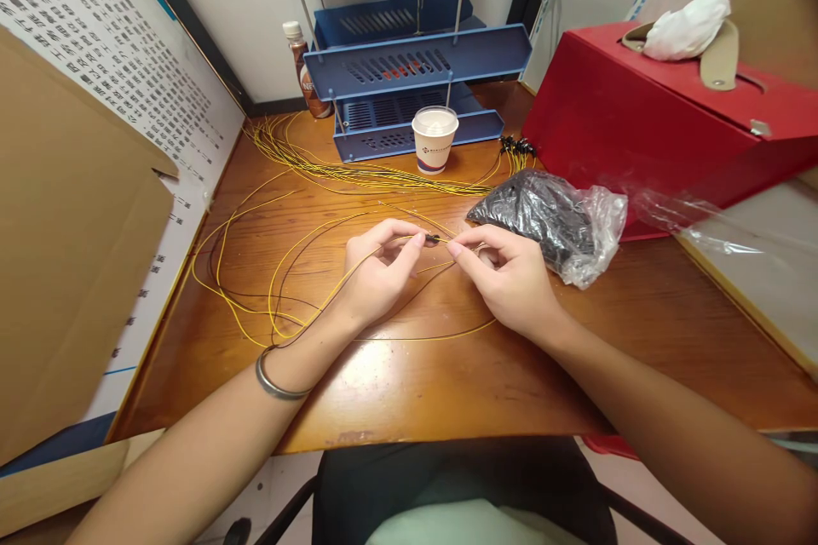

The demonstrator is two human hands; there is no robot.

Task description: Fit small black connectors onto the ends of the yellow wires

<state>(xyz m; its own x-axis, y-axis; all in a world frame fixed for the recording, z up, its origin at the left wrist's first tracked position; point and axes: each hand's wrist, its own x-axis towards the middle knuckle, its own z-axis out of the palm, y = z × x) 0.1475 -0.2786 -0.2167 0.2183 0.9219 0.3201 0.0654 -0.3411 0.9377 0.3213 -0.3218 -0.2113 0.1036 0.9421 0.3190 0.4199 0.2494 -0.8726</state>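
My left hand [383, 268] pinches a small black connector [432, 238] between thumb and fingertips, at the middle of the wooden table. Just to its right, my right hand [508, 272] has thumb and forefinger closed on a thin yellow wire at the connector's right side. Yellow and dark wires [274, 294] loop across the table on the left and pass over my left wrist. Behind my right hand lies a clear plastic bag [543, 217] filled with small black pieces. A long bundle of yellow and black wires [358, 174] stretches across the back, with black connectors [519, 146] at its right end.
A lidded paper cup [434, 140] stands before a blue tiered rack [415, 60]. A brown bottle [307, 72] is left of the rack. On the right sits a red box [639, 119] with white tissue on top. Cardboard [77, 255] leans at the left of the table [447, 400].
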